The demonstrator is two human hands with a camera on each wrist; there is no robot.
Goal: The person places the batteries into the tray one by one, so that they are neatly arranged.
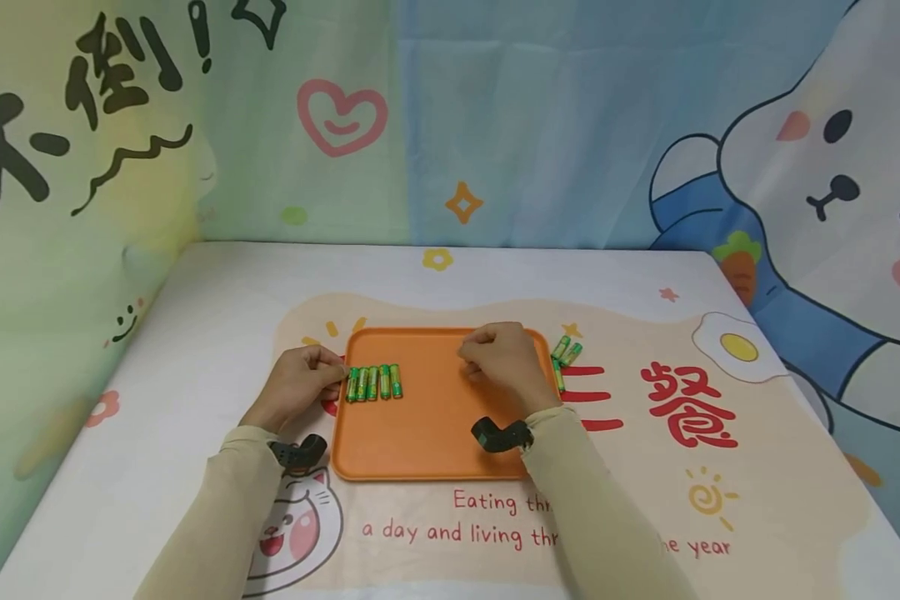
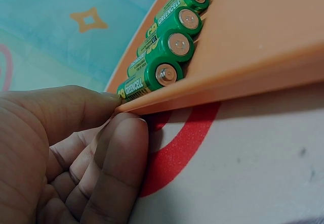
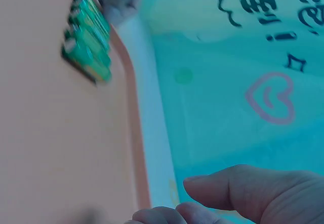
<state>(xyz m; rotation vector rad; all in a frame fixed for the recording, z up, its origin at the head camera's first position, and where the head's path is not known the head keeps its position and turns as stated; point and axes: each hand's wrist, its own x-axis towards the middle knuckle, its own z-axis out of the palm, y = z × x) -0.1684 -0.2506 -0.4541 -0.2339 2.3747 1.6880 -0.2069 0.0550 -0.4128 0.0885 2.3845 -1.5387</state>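
My left hand [image 1: 294, 382] pinches the rim of the orange tray [image 1: 427, 437] near nine o'clock, probably to steady it; my right hand [image 1: 504, 358] hovers inside one o'clock, fingers loosely curled around nothing I can see. Five green batteries [image 1: 372, 383] lie abreast toward ten, seemingly for neatness; three loose batteries [image 1: 572, 354] sit outside two, likely for easy reach.

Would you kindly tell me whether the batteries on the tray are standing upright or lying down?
Lying down: the batteries rest on their long sides on the tray, round ends facing sideways.
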